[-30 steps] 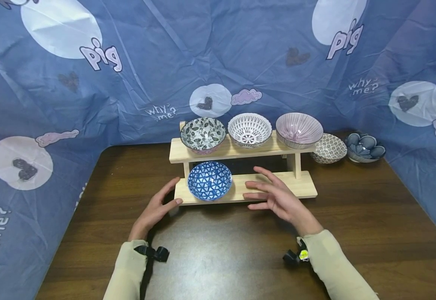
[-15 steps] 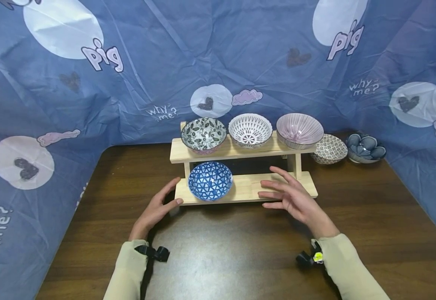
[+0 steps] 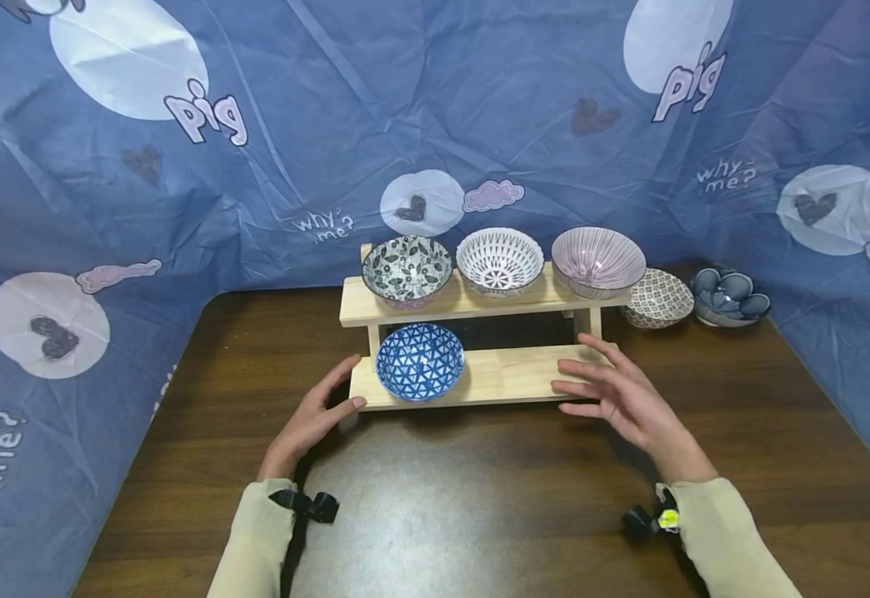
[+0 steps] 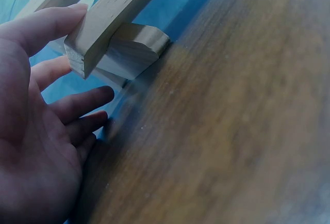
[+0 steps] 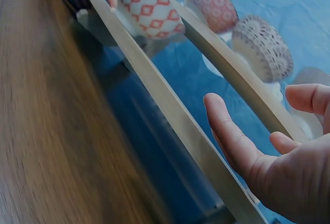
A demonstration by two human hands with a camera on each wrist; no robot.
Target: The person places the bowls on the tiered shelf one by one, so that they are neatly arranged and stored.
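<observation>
Lower shelf (image 3: 513, 376), roomy beside blue bowl (image 3: 420, 363)

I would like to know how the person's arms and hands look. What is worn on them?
The left sleeve and right sleeve are plain pale beige and reach the wrists. The left hand and right hand have no gloves or rings showing. A small black device sits at each wrist; a bright yellow patch shows at the right.
</observation>
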